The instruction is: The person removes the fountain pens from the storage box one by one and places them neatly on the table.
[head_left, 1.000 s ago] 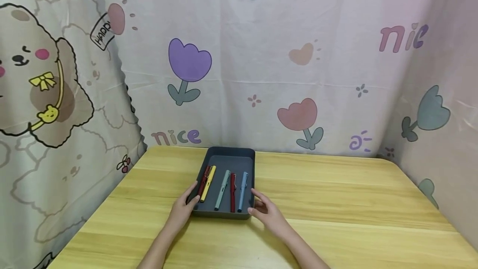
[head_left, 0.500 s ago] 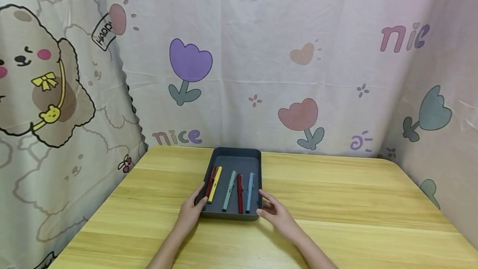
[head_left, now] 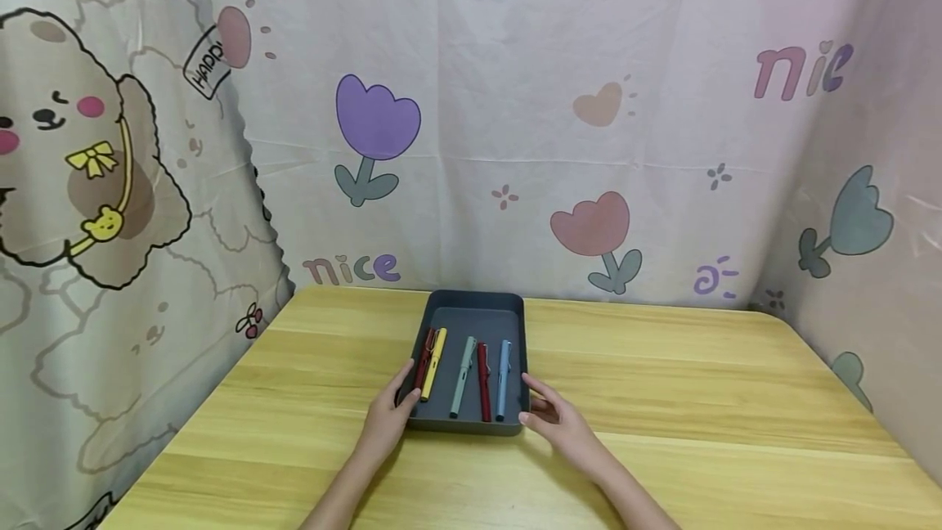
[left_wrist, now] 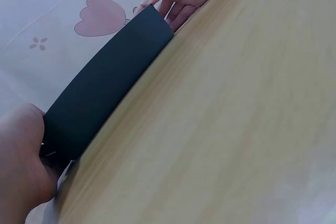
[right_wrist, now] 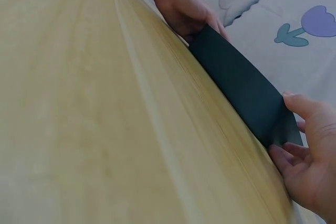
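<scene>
A dark grey rectangular tray rests on the table, its long sides running away from me. Inside lie several pens with clips: a dark red pen against a yellow pen on the left, then a green pen, a red pen and a light blue pen. My left hand grips the near left corner, thumb over the rim. At the near right corner, my right hand holds the tray, its thumb at the rim and the other fingers curled low against the wall.
The light wood table extends widely to the right of the tray and less far to the left. A printed curtain hangs behind its far edge, and more printed cloth hangs along the left side.
Both hands have slid the tray to the right across the table, the pens travelling with it. The hands' hold on the near corners looks the same, and the view has shifted slightly.
</scene>
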Demonstrator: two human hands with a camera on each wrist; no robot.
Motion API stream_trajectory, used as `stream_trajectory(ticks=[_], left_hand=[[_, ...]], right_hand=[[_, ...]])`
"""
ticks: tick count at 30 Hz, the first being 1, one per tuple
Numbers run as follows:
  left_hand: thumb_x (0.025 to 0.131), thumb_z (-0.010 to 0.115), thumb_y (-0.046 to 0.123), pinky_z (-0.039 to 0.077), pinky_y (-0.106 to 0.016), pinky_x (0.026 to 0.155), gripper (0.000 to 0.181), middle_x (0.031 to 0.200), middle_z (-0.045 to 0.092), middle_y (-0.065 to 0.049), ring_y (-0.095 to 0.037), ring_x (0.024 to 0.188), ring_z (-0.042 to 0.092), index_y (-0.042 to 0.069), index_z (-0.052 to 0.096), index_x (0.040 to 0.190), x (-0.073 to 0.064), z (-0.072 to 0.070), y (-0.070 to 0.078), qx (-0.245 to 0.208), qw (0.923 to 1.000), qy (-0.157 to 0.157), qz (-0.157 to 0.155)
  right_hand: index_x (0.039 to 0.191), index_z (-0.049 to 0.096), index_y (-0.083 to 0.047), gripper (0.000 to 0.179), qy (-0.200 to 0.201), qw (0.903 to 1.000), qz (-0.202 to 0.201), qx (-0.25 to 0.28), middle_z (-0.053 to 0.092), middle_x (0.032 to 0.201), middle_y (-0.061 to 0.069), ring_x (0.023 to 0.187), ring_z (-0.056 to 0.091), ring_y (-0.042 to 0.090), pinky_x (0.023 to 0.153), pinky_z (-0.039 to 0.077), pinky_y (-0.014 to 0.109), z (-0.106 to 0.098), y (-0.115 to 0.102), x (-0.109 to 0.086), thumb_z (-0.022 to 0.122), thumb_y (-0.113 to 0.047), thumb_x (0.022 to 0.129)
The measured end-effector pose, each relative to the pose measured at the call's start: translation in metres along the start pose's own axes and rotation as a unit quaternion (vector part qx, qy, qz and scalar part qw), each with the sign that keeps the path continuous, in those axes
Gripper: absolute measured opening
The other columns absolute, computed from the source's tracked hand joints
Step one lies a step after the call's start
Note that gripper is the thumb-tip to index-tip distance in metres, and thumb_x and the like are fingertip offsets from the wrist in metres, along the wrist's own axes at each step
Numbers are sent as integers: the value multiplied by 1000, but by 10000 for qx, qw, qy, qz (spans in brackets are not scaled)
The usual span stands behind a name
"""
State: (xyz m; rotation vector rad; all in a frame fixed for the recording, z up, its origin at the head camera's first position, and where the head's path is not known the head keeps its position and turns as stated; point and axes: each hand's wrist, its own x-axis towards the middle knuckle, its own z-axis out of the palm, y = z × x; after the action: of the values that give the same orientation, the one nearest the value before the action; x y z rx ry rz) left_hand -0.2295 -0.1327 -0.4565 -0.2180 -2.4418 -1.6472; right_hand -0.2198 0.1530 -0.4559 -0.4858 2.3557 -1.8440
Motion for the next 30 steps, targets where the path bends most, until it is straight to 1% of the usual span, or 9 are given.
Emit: stream_trajectory(ticks=[8,21,26,30], left_hand=[[93,54,10,23,-53,101,52,143,30,-21,-40,130,23,2,35,141,0,4,1,-149,9999,-58,1],[93,54,12,28,-53,99,52,142,32,-21,-40,129,25,3,36,141,-3,13,4,-78,9999,-96,30],[93,54,12,25,-54,100,52,142,31,-21,-40,129,25,3,36,141,-3,15,6,-104,9999,-114,25],[93,54,13,25,-54,100,52,142,32,-21,-40,129,25,2,36,141,-3,16,5,-121,9998,-135,62]], right_hand=[[142,35,-8,60,45,10000,22,50,35,137,26,118,43,37,94,39,42,-4,0,-4,62,-18,89],[143,34,-10,60,56,9999,111,90,33,139,26,119,42,37,94,38,43,-12,-3,-12,61,-17,90],[143,35,-10,59,44,9998,170,92,32,139,26,120,42,37,94,38,42,-14,-4,-14,61,-17,90],[143,34,-8,60,35,9998,153,113,32,139,27,120,42,38,95,38,42,-16,-3,-15,61,-16,90]])
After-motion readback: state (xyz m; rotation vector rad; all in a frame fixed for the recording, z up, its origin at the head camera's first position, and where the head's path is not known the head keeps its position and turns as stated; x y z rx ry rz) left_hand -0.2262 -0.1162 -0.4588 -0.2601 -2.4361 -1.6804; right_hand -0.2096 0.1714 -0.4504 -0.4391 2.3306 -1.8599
